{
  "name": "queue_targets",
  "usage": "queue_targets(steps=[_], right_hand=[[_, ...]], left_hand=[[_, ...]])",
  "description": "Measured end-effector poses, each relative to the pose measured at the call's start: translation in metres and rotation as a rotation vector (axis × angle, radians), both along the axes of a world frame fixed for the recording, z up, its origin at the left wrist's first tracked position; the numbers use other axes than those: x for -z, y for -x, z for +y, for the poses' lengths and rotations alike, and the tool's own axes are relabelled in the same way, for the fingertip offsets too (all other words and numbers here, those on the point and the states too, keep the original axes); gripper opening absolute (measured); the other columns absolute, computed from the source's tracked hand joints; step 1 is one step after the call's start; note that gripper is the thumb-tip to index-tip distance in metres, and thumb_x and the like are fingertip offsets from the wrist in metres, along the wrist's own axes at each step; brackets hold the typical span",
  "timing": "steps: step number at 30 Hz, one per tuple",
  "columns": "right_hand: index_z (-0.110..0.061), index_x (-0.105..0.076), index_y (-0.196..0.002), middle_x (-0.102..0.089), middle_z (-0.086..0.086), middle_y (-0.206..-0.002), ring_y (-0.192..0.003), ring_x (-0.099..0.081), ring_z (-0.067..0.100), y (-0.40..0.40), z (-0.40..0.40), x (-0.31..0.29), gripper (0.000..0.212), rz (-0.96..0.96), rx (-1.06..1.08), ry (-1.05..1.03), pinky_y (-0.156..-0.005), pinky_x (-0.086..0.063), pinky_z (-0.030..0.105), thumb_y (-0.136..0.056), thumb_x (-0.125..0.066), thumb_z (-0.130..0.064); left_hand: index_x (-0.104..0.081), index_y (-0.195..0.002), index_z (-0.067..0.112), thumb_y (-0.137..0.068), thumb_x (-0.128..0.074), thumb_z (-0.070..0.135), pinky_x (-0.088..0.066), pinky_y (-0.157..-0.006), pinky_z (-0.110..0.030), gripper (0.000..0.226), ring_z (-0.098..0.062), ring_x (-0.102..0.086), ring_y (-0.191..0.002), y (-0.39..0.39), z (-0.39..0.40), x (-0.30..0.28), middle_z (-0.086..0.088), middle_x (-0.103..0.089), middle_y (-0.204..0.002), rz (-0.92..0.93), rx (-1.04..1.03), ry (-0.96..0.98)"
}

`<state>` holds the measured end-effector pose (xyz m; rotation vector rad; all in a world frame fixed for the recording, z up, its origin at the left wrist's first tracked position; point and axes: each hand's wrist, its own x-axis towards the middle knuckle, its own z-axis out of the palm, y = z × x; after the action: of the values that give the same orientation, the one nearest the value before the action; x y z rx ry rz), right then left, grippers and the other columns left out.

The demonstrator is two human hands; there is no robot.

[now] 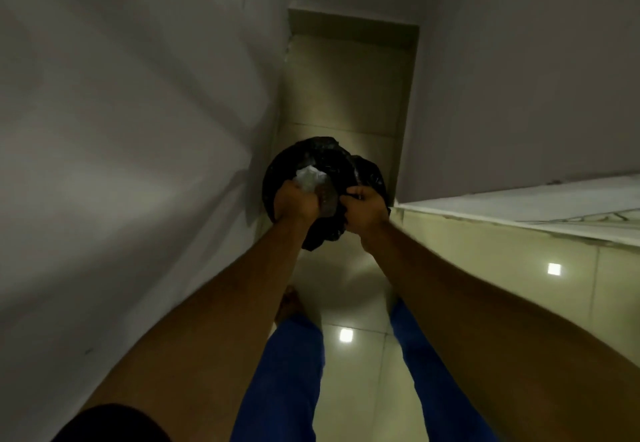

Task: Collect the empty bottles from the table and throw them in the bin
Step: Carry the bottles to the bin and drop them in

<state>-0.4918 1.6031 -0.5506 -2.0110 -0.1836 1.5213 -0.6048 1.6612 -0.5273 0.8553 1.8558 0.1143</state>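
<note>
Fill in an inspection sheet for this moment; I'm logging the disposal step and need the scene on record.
Surface: glossy tiled floor, ceiling lights mirrored in it.
Job's things: clear plastic bottles at the mouth of the black-lined bin; count unclear.
Clutter: nothing seen.
Grippers: left hand closed on the bottles; right hand gripping the black bin liner.
Cables: nothing seen.
Surroundings: dim narrow corner, plain wall to the left, pale counter ledge to the right.

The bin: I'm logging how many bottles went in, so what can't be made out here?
- Bin interior, head view: black liner and dim light hide the contents.
- Bottle: the left hand covers its lower part; count and type are unclear.
- Right hand fingertips: buried in liner folds.
</note>
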Motion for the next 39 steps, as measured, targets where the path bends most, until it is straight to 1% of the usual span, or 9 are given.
queue_targets(steps=[3, 6, 8, 12, 15, 20, 24, 29, 39], right_hand=[[-0.017, -0.065, -0.105, -0.068, 0.016, -0.103, -0.080, -0.064, 0.028, -0.002, -0.015, -0.066, 0.015, 0.032, 0.072, 0.002, -0.064, -0.053, 0.034, -0.089, -0.064, -0.015], [-0.007, -0.061, -0.119, -0.066, 0.012, -0.093, -0.075, -0.062, 0.024, -0.006, -0.032, -0.143, 0.024, 0.047, 0.138, -0.051, -0.068, -0.052, 0.035, -0.095, -0.059, -0.008], [-0.010, -0.062, -0.118, -0.068, 0.007, -0.090, -0.073, -0.064, 0.020, -0.012, -0.051, -0.205, 0.022, 0.044, 0.197, -0.076, -0.076, -0.054, 0.039, -0.097, -0.057, -0.010], [-0.015, -0.064, -0.107, -0.068, 0.006, -0.087, -0.076, -0.064, 0.019, -0.030, -0.099, -0.321, 0.014, 0.079, 0.366, -0.169, -0.070, -0.054, 0.034, -0.098, -0.055, -0.012], [-0.018, -0.067, -0.106, -0.069, 0.005, -0.090, -0.080, -0.066, 0.020, -0.052, -0.154, -0.408, 0.013, 0.070, 0.501, -0.226, -0.072, -0.055, 0.035, -0.098, -0.057, -0.017], [-0.019, -0.068, -0.101, -0.070, 0.003, -0.086, -0.078, -0.065, 0.018, -0.106, -0.264, -0.510, 0.007, -0.031, 0.624, -0.340, -0.069, -0.055, 0.034, -0.095, -0.064, -0.021], [-0.020, -0.067, -0.096, -0.070, 0.004, -0.088, -0.076, -0.065, 0.017, -0.167, -0.389, -0.566, 0.005, -0.164, 0.773, -0.381, -0.064, -0.054, 0.030, -0.095, -0.064, -0.024], [-0.019, -0.066, -0.098, -0.073, 0.002, -0.086, -0.071, -0.064, 0.013, -0.240, -0.533, -0.617, 0.009, -0.310, 0.991, -0.427, -0.062, -0.053, 0.029, -0.095, -0.065, -0.027], [-0.019, -0.067, -0.096, -0.073, 0.005, -0.089, -0.075, -0.065, 0.014, -0.378, -0.683, -0.689, 0.007, -0.557, 1.326, -0.490, -0.071, -0.055, 0.036, -0.096, -0.061, -0.023]], left_hand=[[-0.061, -0.129, 0.006, -0.089, -0.056, 0.010, -0.054, -0.097, -0.042, 0.040, -0.033, -0.064, -0.117, -0.001, -0.012, -0.047, -0.016, -0.066, -0.128, -0.021, 0.027, -0.001], [-0.063, -0.127, 0.004, -0.095, -0.053, 0.009, -0.050, -0.100, -0.037, 0.034, -0.032, -0.061, -0.119, -0.011, -0.026, -0.116, -0.014, -0.064, -0.130, -0.071, 0.037, -0.063], [-0.067, -0.121, 0.005, -0.095, -0.055, 0.009, -0.048, -0.093, -0.029, 0.028, -0.032, -0.061, -0.117, -0.019, -0.038, -0.174, -0.013, -0.064, -0.129, -0.127, 0.099, -0.109], [-0.067, -0.112, 0.014, -0.092, -0.062, 0.015, -0.052, -0.074, -0.025, 0.021, -0.018, -0.064, -0.091, -0.037, -0.075, -0.290, -0.004, -0.069, -0.109, -0.196, 0.313, -0.162], [-0.064, -0.104, 0.018, -0.093, -0.062, 0.016, -0.055, -0.072, -0.029, 0.012, -0.014, -0.063, -0.081, -0.066, -0.117, -0.386, 0.003, -0.066, -0.090, -0.267, 0.418, -0.213], [-0.063, -0.114, 0.020, -0.091, -0.065, 0.024, -0.057, -0.078, -0.038, 0.023, -0.018, -0.064, -0.090, -0.132, -0.202, -0.492, -0.003, -0.067, -0.103, -0.405, 0.561, -0.217], [-0.064, -0.111, 0.017, -0.090, -0.066, 0.022, -0.049, -0.072, -0.027, 0.021, -0.014, -0.062, -0.083, -0.203, -0.300, -0.553, -0.002, -0.068, -0.097, -0.523, 0.758, -0.247], [-0.064, -0.106, 0.011, -0.093, -0.063, 0.012, -0.049, -0.065, -0.027, 0.013, -0.017, -0.059, -0.077, -0.298, -0.422, -0.603, -0.008, -0.065, -0.091, -0.664, 0.990, -0.262], [-0.064, -0.098, 0.022, -0.090, -0.067, 0.014, -0.052, -0.089, -0.036, 0.011, -0.018, -0.064, -0.094, -0.500, -0.564, -0.664, -0.004, -0.067, -0.097, -0.946, 1.257, -0.265]])
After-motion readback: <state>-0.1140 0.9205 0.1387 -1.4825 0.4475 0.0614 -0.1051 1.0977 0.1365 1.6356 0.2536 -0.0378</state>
